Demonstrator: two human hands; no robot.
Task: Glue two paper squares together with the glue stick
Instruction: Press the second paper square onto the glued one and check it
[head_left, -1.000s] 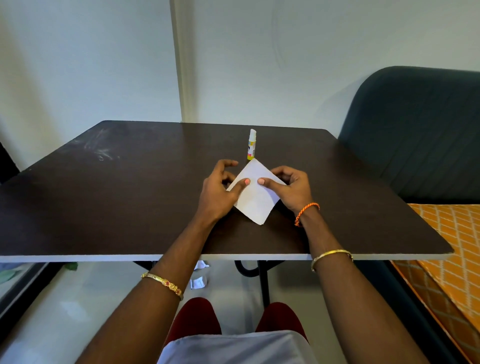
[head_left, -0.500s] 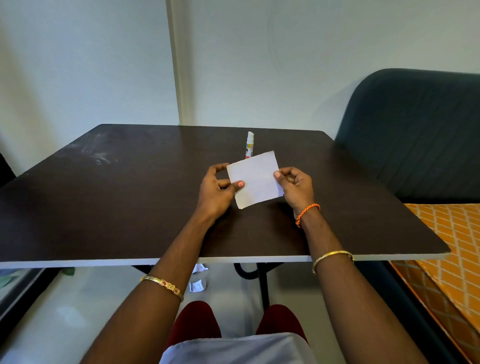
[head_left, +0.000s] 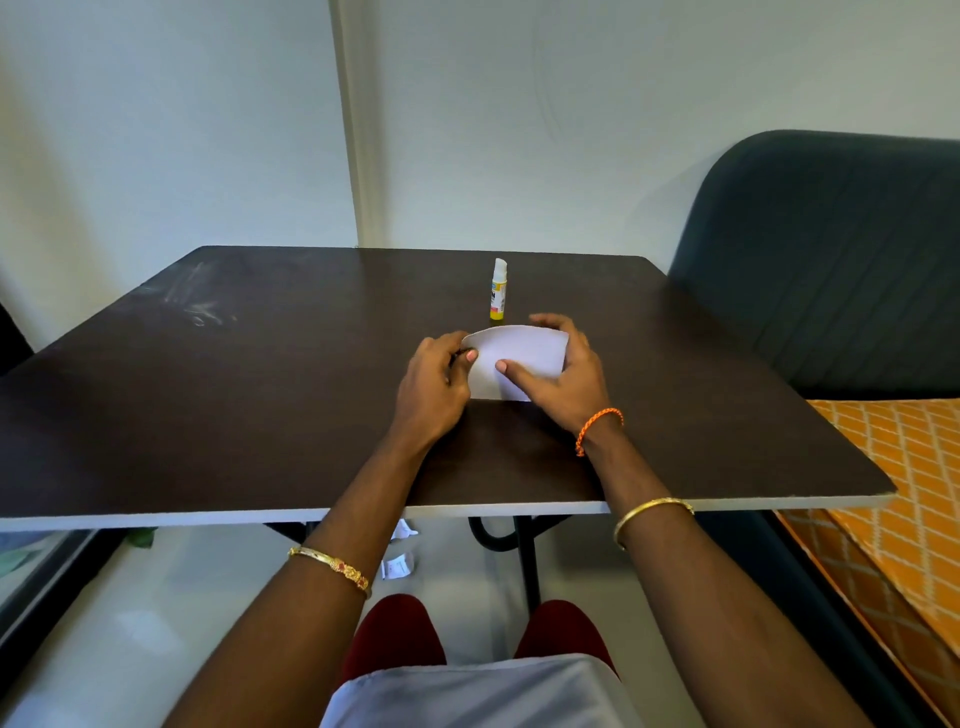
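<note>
A white paper square (head_left: 519, 353) stands on its lower edge on the dark table (head_left: 260, 395), bowed into a curve. My left hand (head_left: 434, 387) pinches its left side with the thumb on the front. My right hand (head_left: 563, 371) wraps its right side, thumb across the front and fingers behind the top edge. I cannot tell whether it is one sheet or two pressed together. A capped glue stick (head_left: 498, 289), white with a yellow label, stands upright just beyond the paper, apart from both hands.
A dark green padded seat back (head_left: 831, 260) rises to the right of the table, with an orange patterned cushion (head_left: 893, 509) below it. Paper scraps (head_left: 397, 564) lie on the floor under the table. The wall is close behind the far edge.
The paper went from a diamond lying flat, to held up square, to standing bowed on the table. My right hand shifted from pinching its edge to wrapping around it.
</note>
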